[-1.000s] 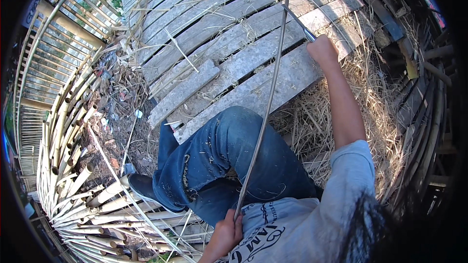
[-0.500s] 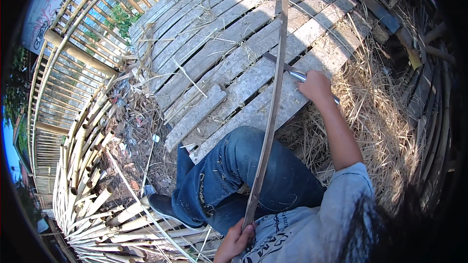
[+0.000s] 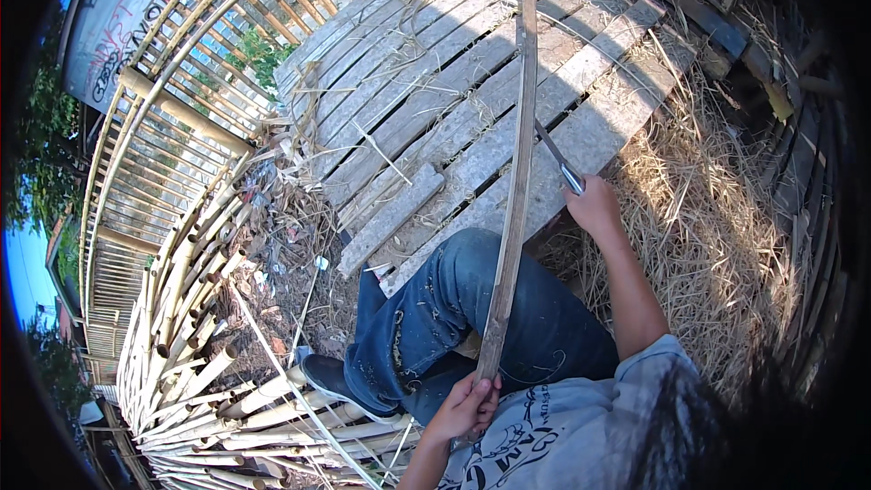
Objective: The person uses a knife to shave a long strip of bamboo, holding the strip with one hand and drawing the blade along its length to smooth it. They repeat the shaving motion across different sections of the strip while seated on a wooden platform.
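The person's left hand (image 3: 467,406), nearest the body, has its fingers clamped on the near end of a long, flat brown strip (image 3: 513,245). From there the strip runs over the bent knee of the blue trousers (image 3: 562,318) and out above the slatted wooden platform (image 3: 626,109), its far end close to the top of the view; whether anything props that end cannot be told.

Farther out, on the right, the right hand (image 3: 594,207) has its fingers wrapped around the metal handle of a narrow-bladed knife (image 3: 552,147). The blade points far and left, its tip at the strip's right edge; whether it touches the strip or only overlaps it in view is unclear.

The step in hand looks like working the blade along the strip. Another stroke would call for a firm left grip, the blade laid flat to the edge, and a path clear of the knee. Straw (image 3: 717,245) lies right of the platform.

As for writing, the near grey shirt (image 3: 581,408) carries dark printed lettering, partly folded away. Far left, beyond the bamboo fence (image 3: 186,115), a pale wall (image 3: 100,45) bears red and black scrawled graffiti. No label shows on the knife or strip.
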The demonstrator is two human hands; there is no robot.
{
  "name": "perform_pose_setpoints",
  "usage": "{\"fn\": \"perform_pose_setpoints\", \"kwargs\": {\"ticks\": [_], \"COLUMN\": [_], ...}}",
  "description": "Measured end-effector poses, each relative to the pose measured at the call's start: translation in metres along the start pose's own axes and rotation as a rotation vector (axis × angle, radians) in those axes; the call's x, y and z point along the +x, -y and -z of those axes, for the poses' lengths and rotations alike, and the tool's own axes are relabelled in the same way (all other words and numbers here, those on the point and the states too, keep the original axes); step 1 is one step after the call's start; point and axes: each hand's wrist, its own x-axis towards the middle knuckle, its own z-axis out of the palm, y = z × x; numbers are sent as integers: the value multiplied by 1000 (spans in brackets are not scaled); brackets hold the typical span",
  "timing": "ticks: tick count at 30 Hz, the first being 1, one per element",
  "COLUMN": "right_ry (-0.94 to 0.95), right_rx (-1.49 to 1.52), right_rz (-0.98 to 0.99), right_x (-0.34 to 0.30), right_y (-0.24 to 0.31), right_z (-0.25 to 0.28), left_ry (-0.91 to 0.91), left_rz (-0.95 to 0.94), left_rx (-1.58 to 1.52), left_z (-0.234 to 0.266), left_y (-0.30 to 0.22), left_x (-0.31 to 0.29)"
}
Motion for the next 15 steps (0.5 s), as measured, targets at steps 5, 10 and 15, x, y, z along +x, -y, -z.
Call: {"fn": "perform_pose_setpoints", "kwargs": {"ticks": [5,10,15], "right_ry": [-28,82,175], "right_rx": [189,-50,-306], "right_rz": [22,551,618], "right_x": [-14,-53,-39], "right_y": [-8,20,24], "right_z": [3,25,20], "left_ry": [28,44,-63], "left_rz": [2,15,2], "left_rx": [-62,-97,26], "left_z": [0,-3,-11], "left_y": [0,0,-2], "left_x": [-1,-1,-1]}}
